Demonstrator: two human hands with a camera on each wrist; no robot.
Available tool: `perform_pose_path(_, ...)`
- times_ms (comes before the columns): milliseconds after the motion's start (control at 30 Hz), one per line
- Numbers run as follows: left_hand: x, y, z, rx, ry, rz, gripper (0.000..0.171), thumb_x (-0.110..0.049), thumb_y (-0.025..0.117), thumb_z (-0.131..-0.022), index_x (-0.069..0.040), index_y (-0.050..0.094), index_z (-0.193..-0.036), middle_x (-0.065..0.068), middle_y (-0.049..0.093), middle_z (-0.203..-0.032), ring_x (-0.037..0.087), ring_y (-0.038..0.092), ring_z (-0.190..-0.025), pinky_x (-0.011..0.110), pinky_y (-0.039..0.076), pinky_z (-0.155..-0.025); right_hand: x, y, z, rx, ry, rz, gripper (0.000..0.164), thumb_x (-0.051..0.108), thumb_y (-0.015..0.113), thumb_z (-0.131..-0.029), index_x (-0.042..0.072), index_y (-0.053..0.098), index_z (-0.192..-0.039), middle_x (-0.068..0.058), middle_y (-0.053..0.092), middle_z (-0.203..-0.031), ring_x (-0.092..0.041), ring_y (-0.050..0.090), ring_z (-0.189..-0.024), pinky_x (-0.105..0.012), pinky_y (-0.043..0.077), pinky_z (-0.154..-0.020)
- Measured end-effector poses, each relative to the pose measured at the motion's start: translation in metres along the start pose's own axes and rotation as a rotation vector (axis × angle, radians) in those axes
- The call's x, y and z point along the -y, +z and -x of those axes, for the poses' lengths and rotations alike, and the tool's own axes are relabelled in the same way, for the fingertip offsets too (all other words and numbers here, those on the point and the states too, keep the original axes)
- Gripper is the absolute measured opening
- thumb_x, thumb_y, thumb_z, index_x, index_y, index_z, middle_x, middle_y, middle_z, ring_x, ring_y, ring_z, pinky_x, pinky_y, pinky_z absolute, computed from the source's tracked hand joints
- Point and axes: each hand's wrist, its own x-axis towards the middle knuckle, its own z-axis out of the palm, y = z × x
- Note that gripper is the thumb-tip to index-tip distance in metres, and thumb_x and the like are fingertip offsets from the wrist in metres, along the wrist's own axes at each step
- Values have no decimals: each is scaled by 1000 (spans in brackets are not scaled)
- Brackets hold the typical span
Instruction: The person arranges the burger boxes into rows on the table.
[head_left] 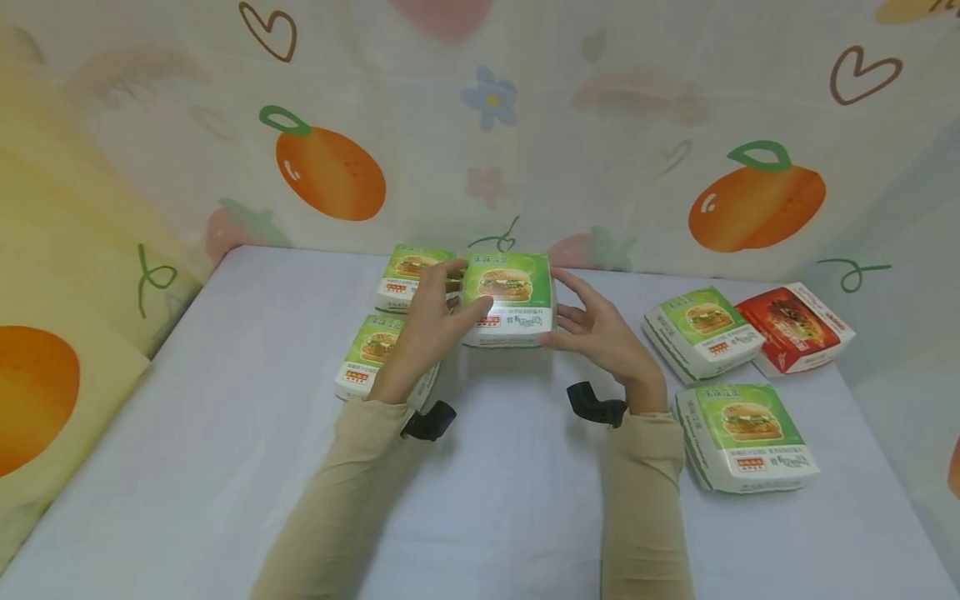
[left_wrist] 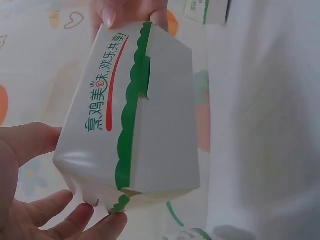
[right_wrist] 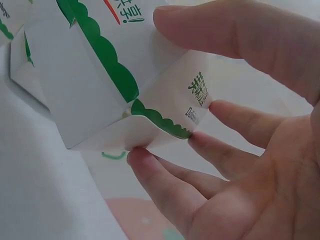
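A green and white burger box (head_left: 517, 287) is held between my two hands near the back of the table. My left hand (head_left: 426, 329) grips its left end, the thumb over the top and the fingers at the side. On the opposite end, my right hand (head_left: 603, 342) holds it with thumb and fingertips. The wrist views show the box's white front (left_wrist: 165, 115) with a scalloped green edge, and a folded corner flap (right_wrist: 160, 115) beside the right fingers. Left of the held box sits another green burger box (head_left: 405, 271); a third (head_left: 367, 350) is partly hidden by my left forearm.
To the right, a green burger box (head_left: 705, 333) leans against a red burger box (head_left: 798, 325). Nearer the front lies another green box (head_left: 750, 433). A fruit-patterned curtain (head_left: 600, 167) rises behind the white-covered table (head_left: 225, 417). Black wrist cameras sit under both wrists.
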Motion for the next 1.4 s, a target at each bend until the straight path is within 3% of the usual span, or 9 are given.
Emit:
perform_pose_path(267,5,16,-7,26,-7,-43,59,-19,67,-92,-2,45,-144,15,45,-149,33,49,-134,41,47,-109,-12,-6,-3,-44,30,-75,92,-6,70,-86,20,20,-159,-13,32,-159,-34,41,-143,-17,53,-91)
perform_pose_path(567,22,32,-12,50,-62,-77,61,-13,60,-89,-3,42,-147,16,47,-147,30,49,-129,44,47,-107,-33,-7,-13,-59,66,-136,90,-11,65,-86,13,17,-159,-6,15,-166,-37,39,-143,-17,53,-88)
perform_pose_path(833,35,44,-13,62,-86,-83,65,-11,57,-89,-3,37,-150,14,39,-156,27,36,-145,43,29,-122,-49,-4,-21,-94,97,-146,90,-14,60,-84,10,16,-158,-3,8,-168,-38,42,-140,-15,52,-87)
perform_pose_path(1000,42,50,-12,79,-99,-87,73,-10,58,-87,-6,30,-154,13,30,-161,28,26,-151,42,21,-125,-58,-3,-26,-124,117,-161,89,-15,58,-83,10,18,-158,-6,14,-166,-36,46,-136,-16,52,-87)
perform_pose_path(1167,46,55,-12,53,-77,-98,76,-8,60,-85,-2,27,-154,16,29,-160,30,28,-150,42,21,-125,-62,-3,-27,-158,131,-141,85,-13,60,-82,8,24,-156,-7,19,-165,-35,47,-136,-16,51,-86)
perform_pose_path(1400,49,63,-7,-10,-67,-107,71,-10,57,-90,2,26,-153,21,34,-155,32,32,-146,42,24,-124,-64,-2,-28,-193,148,-91,80,-6,68,-85,5,29,-154,-12,27,-162,-37,49,-135,-15,52,-85)
